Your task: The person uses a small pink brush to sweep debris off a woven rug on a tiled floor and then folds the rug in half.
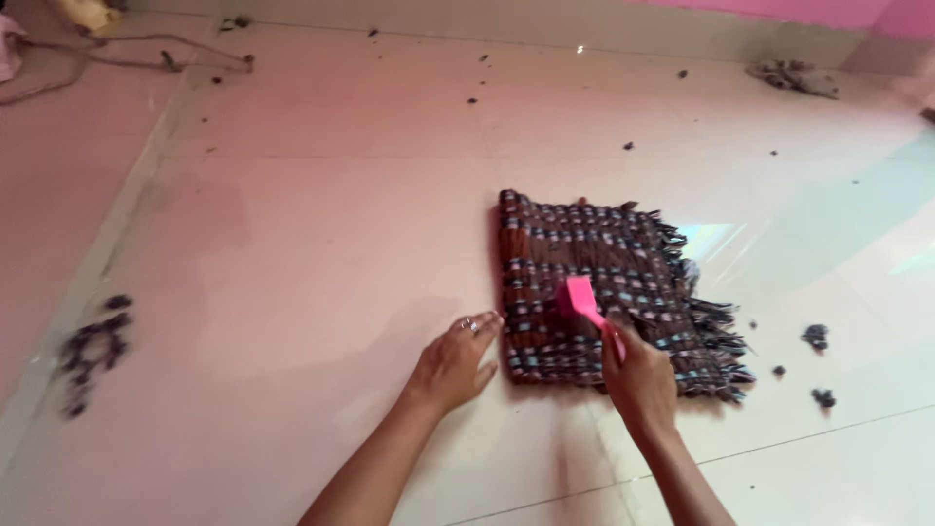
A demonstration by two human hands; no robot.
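Dark lint pile (93, 349) on floor (321, 224), well left of woven mat (604, 292). Left hand (456, 362) flat on floor, fingers (487, 324) spread apart, tips touching mat's left edge. Right hand (638, 375) over mat's near edge, fingers clamped on pink brush (582, 302), brush head resting on mat. Lint bits (816, 337) right of mat's fringe.

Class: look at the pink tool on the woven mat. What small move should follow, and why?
Probably draw the pink tool in the right hand across the woven mat toward its fringe: its head rests mid-mat, and the left hand steadies the left edge.
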